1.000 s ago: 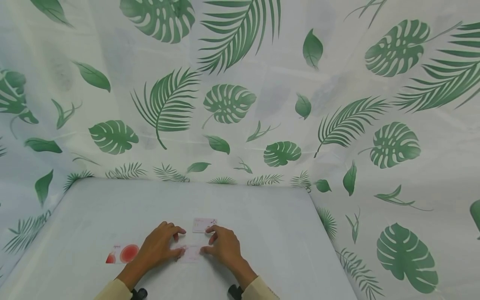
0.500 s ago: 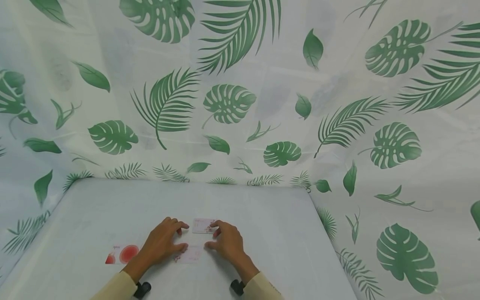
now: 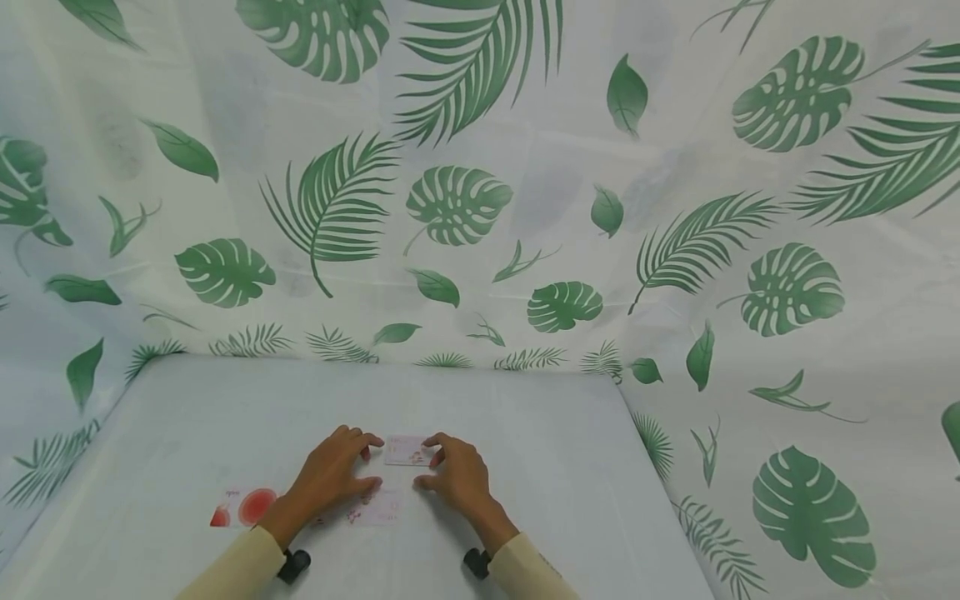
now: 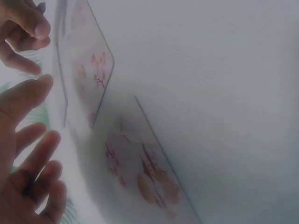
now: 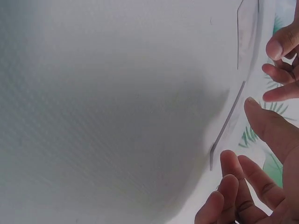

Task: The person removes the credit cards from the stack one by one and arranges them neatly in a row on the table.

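Two thin pale pink cards with blossom print lie on the white table, a far card (image 3: 405,450) and a nearer one (image 3: 382,508). My left hand (image 3: 330,475) has its index fingertip by the far card's left edge, while its thumb overlaps the nearer card. The right hand (image 3: 461,479) has an index finger at the far card's right edge, its thumb lower. Fingers of both hands are loosely bent and spread. In the left wrist view, red blossom print (image 4: 98,70) shows on one card and larger brownish petals (image 4: 159,182) on another. The right wrist view shows card edges (image 5: 229,119) nearly edge-on.
A card with a large red circle (image 3: 257,506) lies to the left, partly hidden behind the left forearm. White tabletop (image 3: 555,475) stretches around the cards. A white curtain with green leaves (image 3: 465,275) surrounds the table at the back and sides.
Both hands have shifted a little farther from the body and to the right, from the nearer card toward the far one. More of the nearer card's blossom print shows. The cards lie about where they were.
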Demonstrator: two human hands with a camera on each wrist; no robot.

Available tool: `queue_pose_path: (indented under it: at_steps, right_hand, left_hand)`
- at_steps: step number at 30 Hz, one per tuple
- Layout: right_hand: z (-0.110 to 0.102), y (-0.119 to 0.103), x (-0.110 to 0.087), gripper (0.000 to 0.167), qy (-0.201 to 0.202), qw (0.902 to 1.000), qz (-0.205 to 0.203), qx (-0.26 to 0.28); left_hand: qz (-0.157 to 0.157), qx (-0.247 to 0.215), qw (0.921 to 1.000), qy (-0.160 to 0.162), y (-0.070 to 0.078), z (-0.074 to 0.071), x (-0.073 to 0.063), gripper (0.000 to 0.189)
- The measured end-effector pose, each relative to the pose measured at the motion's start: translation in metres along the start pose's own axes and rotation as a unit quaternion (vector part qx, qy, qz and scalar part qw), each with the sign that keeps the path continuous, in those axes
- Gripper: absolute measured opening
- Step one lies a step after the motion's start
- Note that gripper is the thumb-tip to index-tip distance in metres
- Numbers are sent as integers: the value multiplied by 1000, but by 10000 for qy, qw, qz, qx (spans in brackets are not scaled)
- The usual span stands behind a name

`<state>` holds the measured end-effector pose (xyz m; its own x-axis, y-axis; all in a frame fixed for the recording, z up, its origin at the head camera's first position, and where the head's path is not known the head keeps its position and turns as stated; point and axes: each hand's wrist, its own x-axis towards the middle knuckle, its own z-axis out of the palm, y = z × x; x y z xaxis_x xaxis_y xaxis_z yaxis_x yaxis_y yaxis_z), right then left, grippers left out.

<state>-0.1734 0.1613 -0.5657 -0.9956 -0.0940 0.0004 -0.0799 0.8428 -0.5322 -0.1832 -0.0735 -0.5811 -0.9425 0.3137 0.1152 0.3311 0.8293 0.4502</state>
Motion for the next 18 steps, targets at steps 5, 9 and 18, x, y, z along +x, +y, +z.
queue_pose_path:
  at_steps: [5, 9, 18]
  right_hand:
    - [0, 3, 3, 58, -24, 10000, 48, 26]
    - [1, 6, 5, 58, -43, 10000, 73, 52]
    - [2, 10, 15, 58, -107, 9999, 120, 14]
  left_hand:
    - [15, 40, 10000, -32, 3, 2, 6, 56]
    - [66, 56, 10000, 27, 5, 4, 10, 56]
    - [124, 17, 9999, 115, 5, 10, 17, 58]
